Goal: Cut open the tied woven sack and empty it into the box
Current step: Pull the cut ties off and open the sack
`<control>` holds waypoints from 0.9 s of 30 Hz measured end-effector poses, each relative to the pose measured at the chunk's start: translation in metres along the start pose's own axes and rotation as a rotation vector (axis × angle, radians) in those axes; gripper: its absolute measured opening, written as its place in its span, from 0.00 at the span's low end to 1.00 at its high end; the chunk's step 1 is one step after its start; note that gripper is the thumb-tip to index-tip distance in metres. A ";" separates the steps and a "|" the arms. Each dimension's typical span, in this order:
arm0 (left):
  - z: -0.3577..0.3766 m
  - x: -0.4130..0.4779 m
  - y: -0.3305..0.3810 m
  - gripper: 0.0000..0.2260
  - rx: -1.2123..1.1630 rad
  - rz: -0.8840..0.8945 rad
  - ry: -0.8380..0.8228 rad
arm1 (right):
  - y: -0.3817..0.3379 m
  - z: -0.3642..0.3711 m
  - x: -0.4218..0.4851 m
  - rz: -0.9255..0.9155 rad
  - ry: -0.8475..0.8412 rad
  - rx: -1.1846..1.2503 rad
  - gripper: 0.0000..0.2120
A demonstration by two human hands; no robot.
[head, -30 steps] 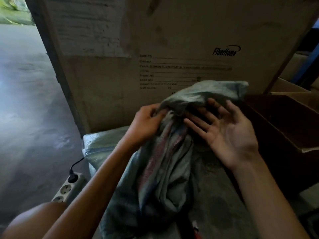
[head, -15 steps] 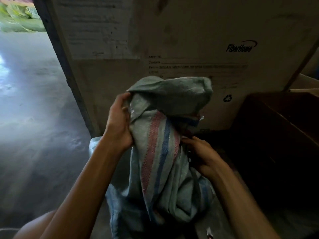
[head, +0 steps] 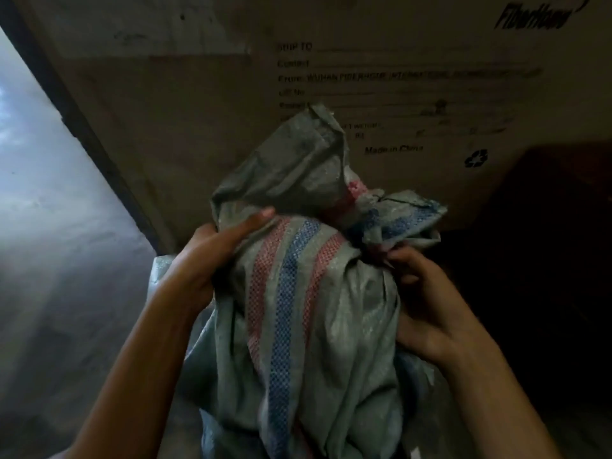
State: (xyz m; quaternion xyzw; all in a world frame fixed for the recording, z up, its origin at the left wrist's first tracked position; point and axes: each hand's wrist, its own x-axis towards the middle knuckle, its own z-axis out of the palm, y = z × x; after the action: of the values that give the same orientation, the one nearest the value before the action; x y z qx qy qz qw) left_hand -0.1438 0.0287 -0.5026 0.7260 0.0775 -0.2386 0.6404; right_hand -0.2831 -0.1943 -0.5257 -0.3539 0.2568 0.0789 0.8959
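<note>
I hold the woven sack (head: pixel 298 309) upright in front of me, between my two hands, close against the printed face of the big carton (head: pixel 198 127) behind it. What the sack's bottom stands on I cannot tell, since its lower part runs out of view. My left hand (head: pixel 212 260) grips the upper left side just below the neck, thumb laid across the front and fingers wrapped round behind. My right hand (head: pixel 427 299) is on the right side just under the knot, with its fingertips curled into the bunched cloth there and pinching it.

The neck is gathered tight and the pinkish tie (head: pixel 347 202) is wound round it, with the loose top flaring above and to the right. So by my reckoning nothing of the real work is done: the sack is tied and uncut, and it looks full enough to stand in folds. I see no knife or scissors, neither in my hands nor nearby.

The dark brown box (head: pixel 563 200) sits to my right, just beside the sack, its inside too shadowed to read. I take it as the one to fill. What is left is to find a blade, sever the tie, then lift and tip the sack over that box.
</note>
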 end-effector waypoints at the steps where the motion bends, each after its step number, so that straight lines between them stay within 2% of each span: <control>1: 0.004 0.004 -0.002 0.29 0.046 -0.016 -0.009 | 0.001 0.002 0.005 0.046 0.009 -0.068 0.20; 3: 0.016 0.010 -0.004 0.23 0.063 -0.013 0.082 | 0.001 0.011 0.008 0.109 0.053 -0.188 0.16; 5: 0.023 0.012 0.003 0.22 -0.015 0.023 0.229 | -0.003 0.018 0.009 0.061 0.120 -0.161 0.19; 8: 0.023 -0.006 0.039 0.22 -0.078 0.124 0.270 | -0.018 0.028 -0.001 -0.232 0.269 0.003 0.28; 10: 0.020 -0.030 0.068 0.22 -0.026 0.201 0.230 | -0.035 0.046 -0.032 -0.322 0.214 0.142 0.28; 11: 0.019 -0.044 0.085 0.22 0.004 0.219 0.221 | -0.045 0.060 -0.053 -0.295 0.150 0.189 0.27; 13: 0.016 -0.073 0.115 0.19 0.039 0.221 0.188 | -0.061 0.095 -0.090 -0.176 0.085 0.136 0.22; 15: 0.014 -0.110 0.153 0.14 0.061 0.247 0.176 | -0.070 0.135 -0.122 -0.027 0.137 0.082 0.19; 17: 0.006 -0.151 0.211 0.14 0.102 0.337 0.224 | -0.091 0.185 -0.153 -0.018 0.187 0.086 0.16; 20: -0.014 -0.193 0.301 0.13 0.087 0.440 0.282 | -0.147 0.274 -0.195 -0.175 0.136 0.025 0.09; 23: -0.007 -0.245 0.354 0.16 0.161 0.305 0.270 | -0.208 0.362 -0.257 -0.418 0.073 -0.108 0.10; 24: 0.000 -0.272 0.360 0.17 0.228 0.243 0.244 | -0.220 0.379 -0.286 -0.461 0.086 -0.143 0.14; 27: 0.016 -0.366 0.376 0.15 0.305 0.167 0.052 | -0.248 0.397 -0.377 -0.412 0.217 -0.103 0.42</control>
State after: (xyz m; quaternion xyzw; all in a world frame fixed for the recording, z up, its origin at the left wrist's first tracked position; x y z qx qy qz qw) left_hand -0.3111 0.0206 -0.0050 0.8245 -0.0034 -0.1745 0.5382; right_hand -0.3649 -0.0936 0.0610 -0.4504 0.2695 -0.1312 0.8410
